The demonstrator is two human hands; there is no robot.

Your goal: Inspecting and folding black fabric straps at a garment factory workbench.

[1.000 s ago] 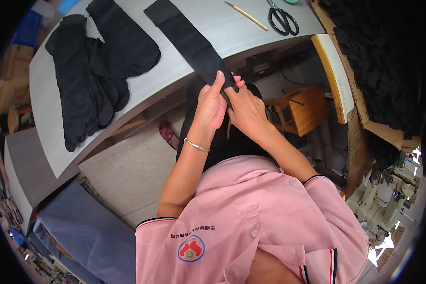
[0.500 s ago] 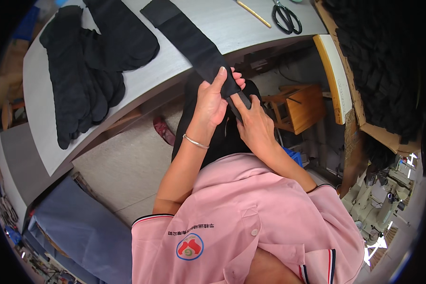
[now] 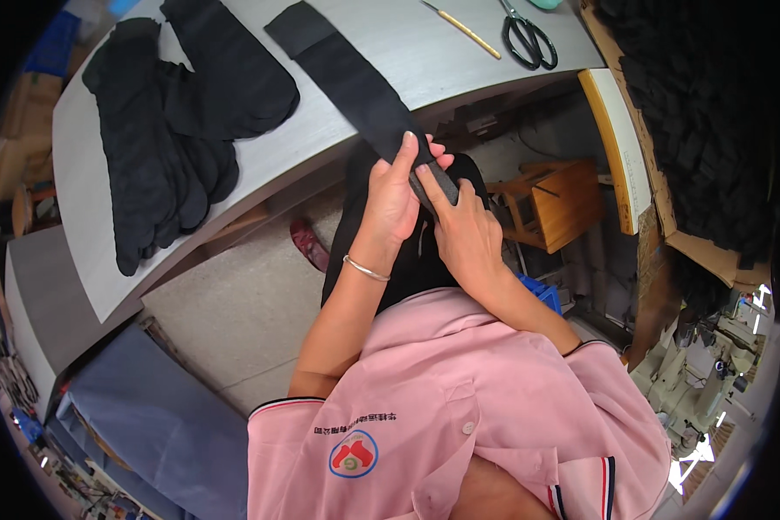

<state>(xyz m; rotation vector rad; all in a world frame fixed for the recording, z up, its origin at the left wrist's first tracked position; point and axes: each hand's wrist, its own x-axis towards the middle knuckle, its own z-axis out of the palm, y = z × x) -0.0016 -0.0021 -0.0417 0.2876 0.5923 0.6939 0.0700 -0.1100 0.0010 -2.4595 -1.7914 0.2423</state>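
Note:
A long black sock (image 3: 355, 87) stretches from the table's front edge toward me, its ribbed cuff lying flat on the tabletop. My left hand (image 3: 392, 201) is closed round the near part of this sock, thumb pressed on top and fingertips showing past its far side. Close beside it, my right hand (image 3: 466, 232) grips the sock's near end, where a dark grey, rougher-looking section shows under the fingers. What lies inside that end is hidden. On the table to the left lie several black socks in a loose pile (image 3: 143, 147), and more black socks (image 3: 234, 74) overlap them.
The grey table (image 3: 78, 251) curves across the far side. Black-handled scissors (image 3: 529, 43) and a thin tool with a yellow handle (image 3: 470, 35) lie on it. At right stands a cardboard box (image 3: 726, 273) full of black pieces. A wooden stool (image 3: 563, 199) sits under the table.
My right hand's fingers have drawn back slightly along the near end of the sock, and more of the dark grey section shows. Both hands still grip it. The whole view has shifted a little.

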